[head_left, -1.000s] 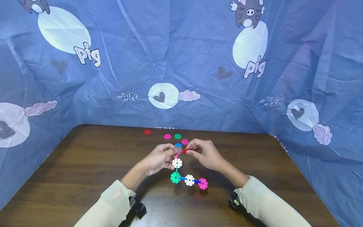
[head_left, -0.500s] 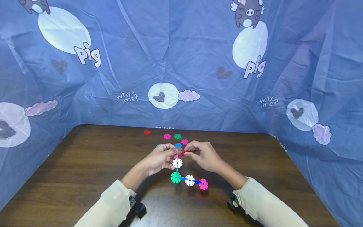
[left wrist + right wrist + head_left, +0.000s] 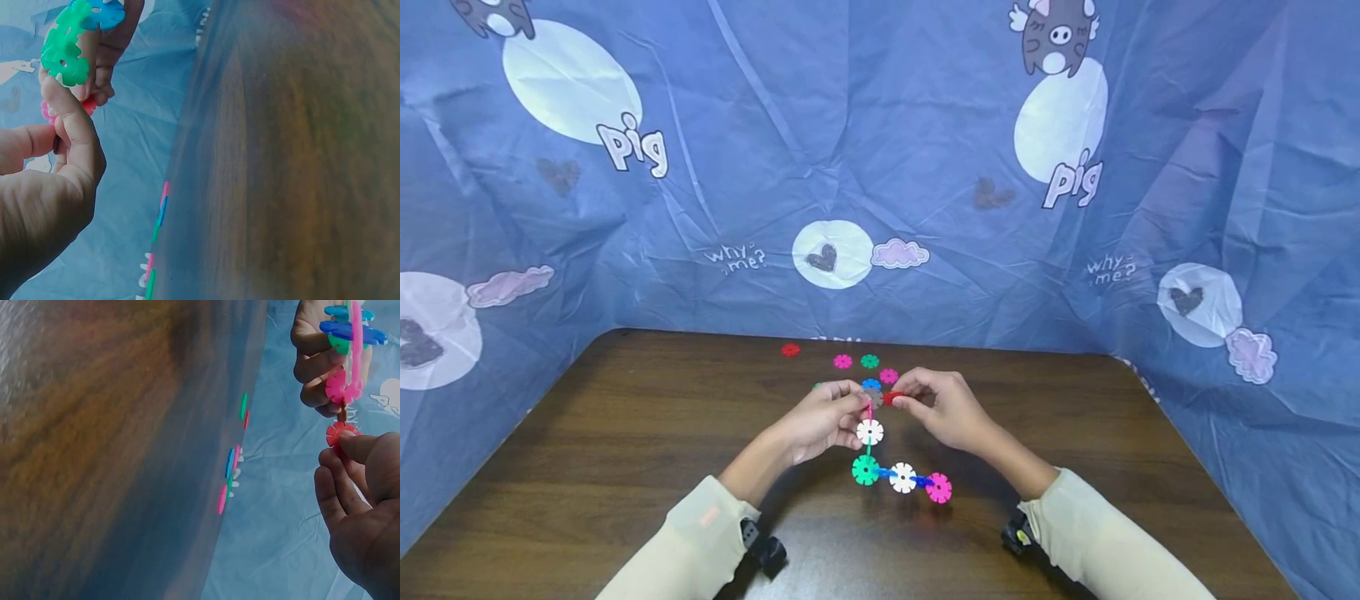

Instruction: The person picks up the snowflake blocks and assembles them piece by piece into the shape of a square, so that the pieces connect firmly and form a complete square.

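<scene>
In the head view my left hand (image 3: 823, 422) pinches the top of a chain of notched snowflake discs, at its grey disc (image 3: 873, 399). Below this hang an edge-on pink disc, a white disc (image 3: 870, 432) and a green disc (image 3: 865, 470). From there the chain turns right through blue discs and a second white disc to a pink disc (image 3: 938, 488). My right hand (image 3: 946, 410) pinches a red snowflake disc (image 3: 892, 398) between thumb and fingers. In the right wrist view the red disc (image 3: 335, 433) is right at the edge of the edge-on, brownish disc (image 3: 342, 412).
Several loose discs lie on the brown wooden table (image 3: 625, 450) beyond the hands, among them a red disc (image 3: 790, 350), a pink disc (image 3: 842, 361) and a green disc (image 3: 869, 361). A blue printed cloth (image 3: 850, 167) hangs behind and at both sides.
The right hand with the red disc dipped slightly left and down half a second ago, and is now back right and up. The left hand and chain have stayed almost still.
</scene>
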A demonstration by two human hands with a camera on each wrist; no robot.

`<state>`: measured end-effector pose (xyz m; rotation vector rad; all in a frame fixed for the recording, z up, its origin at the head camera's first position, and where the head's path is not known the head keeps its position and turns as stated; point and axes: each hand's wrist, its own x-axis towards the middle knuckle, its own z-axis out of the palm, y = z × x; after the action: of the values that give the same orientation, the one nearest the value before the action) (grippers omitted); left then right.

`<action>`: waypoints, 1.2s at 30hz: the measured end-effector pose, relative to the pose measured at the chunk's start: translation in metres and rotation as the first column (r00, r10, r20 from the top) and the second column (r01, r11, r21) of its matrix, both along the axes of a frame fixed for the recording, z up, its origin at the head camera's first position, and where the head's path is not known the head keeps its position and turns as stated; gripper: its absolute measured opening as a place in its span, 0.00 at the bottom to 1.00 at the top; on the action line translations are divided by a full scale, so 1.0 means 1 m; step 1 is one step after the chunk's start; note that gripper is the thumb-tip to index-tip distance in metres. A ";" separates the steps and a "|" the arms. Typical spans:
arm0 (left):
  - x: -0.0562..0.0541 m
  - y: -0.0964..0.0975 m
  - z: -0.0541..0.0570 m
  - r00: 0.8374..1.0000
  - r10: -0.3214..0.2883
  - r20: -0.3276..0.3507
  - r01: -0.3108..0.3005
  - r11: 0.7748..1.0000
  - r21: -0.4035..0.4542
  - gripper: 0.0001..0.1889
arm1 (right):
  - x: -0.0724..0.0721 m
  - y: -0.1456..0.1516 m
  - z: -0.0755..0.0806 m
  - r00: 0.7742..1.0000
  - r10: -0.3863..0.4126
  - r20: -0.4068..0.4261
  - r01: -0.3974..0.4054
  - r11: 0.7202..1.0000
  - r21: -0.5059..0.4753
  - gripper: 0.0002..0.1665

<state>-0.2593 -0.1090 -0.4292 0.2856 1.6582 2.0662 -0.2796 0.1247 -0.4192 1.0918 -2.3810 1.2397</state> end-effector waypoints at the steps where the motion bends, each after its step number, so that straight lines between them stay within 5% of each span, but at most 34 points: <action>1: 0.000 0.000 0.000 1.000 0.000 0.003 0.000 1.000 0.002 0.04 | 0.000 0.000 0.000 1.000 0.001 0.000 -0.001 1.000 0.004 0.07; 36: 0.001 -0.001 -0.001 0.999 -0.009 0.031 0.009 1.000 0.001 0.06 | 0.006 -0.010 -0.010 0.995 0.030 -0.092 -0.035 0.998 -0.054 0.06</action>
<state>-0.2581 -0.1100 -0.4302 0.2598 1.6349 2.0540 -0.2733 0.1149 -0.4288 1.1492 -2.2564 1.2315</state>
